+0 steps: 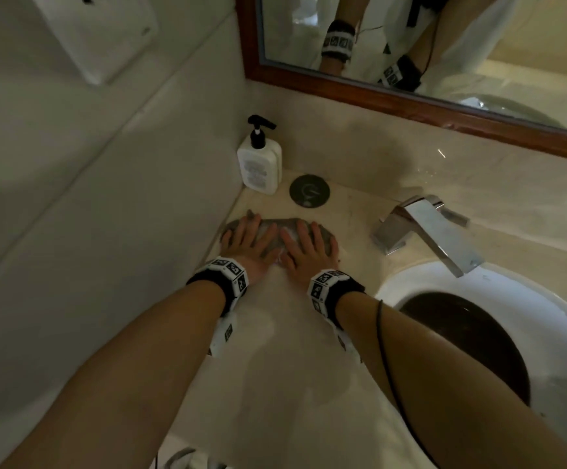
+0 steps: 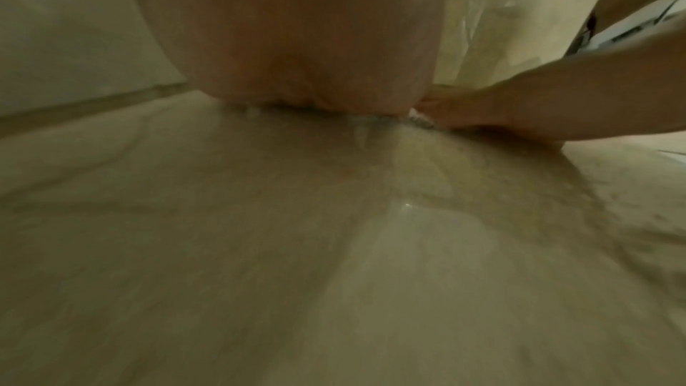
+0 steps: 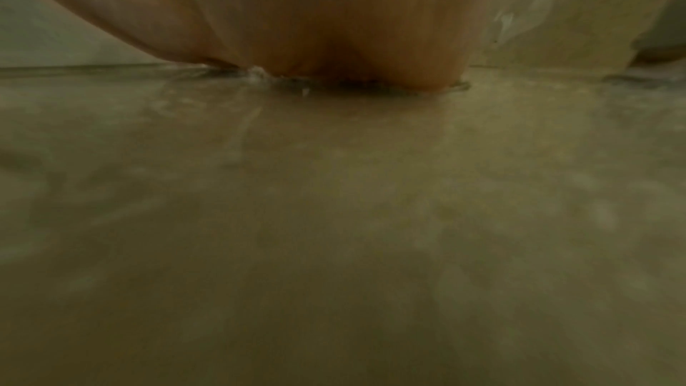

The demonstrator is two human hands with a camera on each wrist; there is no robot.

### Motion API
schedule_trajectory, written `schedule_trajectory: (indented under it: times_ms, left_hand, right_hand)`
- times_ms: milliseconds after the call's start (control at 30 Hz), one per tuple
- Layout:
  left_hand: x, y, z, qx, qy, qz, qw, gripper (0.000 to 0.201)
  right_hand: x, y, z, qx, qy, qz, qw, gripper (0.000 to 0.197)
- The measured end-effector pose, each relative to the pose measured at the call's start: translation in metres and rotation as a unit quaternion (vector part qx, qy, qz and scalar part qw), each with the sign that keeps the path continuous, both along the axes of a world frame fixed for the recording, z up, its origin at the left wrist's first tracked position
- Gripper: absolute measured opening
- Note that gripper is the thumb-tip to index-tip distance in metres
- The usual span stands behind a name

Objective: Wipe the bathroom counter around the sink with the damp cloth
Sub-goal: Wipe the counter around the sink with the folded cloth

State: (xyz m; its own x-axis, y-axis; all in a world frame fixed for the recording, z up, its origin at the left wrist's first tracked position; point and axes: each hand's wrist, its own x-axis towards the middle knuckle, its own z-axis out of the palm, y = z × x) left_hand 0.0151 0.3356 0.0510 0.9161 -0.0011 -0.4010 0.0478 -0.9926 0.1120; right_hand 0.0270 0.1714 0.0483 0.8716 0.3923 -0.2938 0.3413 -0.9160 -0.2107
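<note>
A grey damp cloth (image 1: 284, 228) lies on the beige marble counter (image 1: 275, 350) near the left wall, left of the sink (image 1: 410, 282). My left hand (image 1: 250, 240) and right hand (image 1: 305, 247) press flat on it side by side, fingers straight and spread toward the back wall. Both wrist views show only the heel of each palm, left hand (image 2: 297, 40) and right hand (image 3: 334, 19), low on the wet counter (image 2: 334, 245); the cloth edge (image 2: 419, 121) peeks out between the palms. The fingers are hidden there.
A white pump bottle (image 1: 259, 164) stands in the back left corner, a round dark cap (image 1: 309, 190) beside it. A chrome faucet (image 1: 427, 231) juts over the basin at the right. A wood-framed mirror (image 1: 410, 93) hangs behind. The wall runs close on the left.
</note>
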Motion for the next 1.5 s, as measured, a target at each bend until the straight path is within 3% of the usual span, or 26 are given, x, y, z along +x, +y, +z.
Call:
schedule_trajectory:
  times_ms: [367,667,967,1300,1500]
  left_hand:
    - [-0.149,0.028,0.008,0.012,0.015,0.024,1.000,0.064]
    - [-0.212,-0.020,0.009,0.002,0.033,-0.032,0.999,0.065]
    - [-0.172,-0.078,0.008,-0.034,0.032,-0.078,0.996,0.064]
    - [-0.063,-0.098,0.002,-0.039,0.005,-0.082,0.996,0.062]
    - [-0.023,-0.078,-0.003,-0.038,0.002,-0.078,0.996,0.063]
  right_hand:
    - [-0.140,0.033,0.005,0.000,0.007,0.020,1.000,0.053]
    - [-0.220,-0.020,0.010,-0.010,0.036,-0.022,0.999,0.054]
    - [-0.199,-0.080,0.011,-0.011,0.030,-0.068,0.997,0.056]
    - [-0.092,-0.100,-0.001,0.026,-0.003,-0.065,0.998,0.059]
    - [-0.044,-0.089,-0.003,0.009,-0.028,-0.038,0.999,0.079]
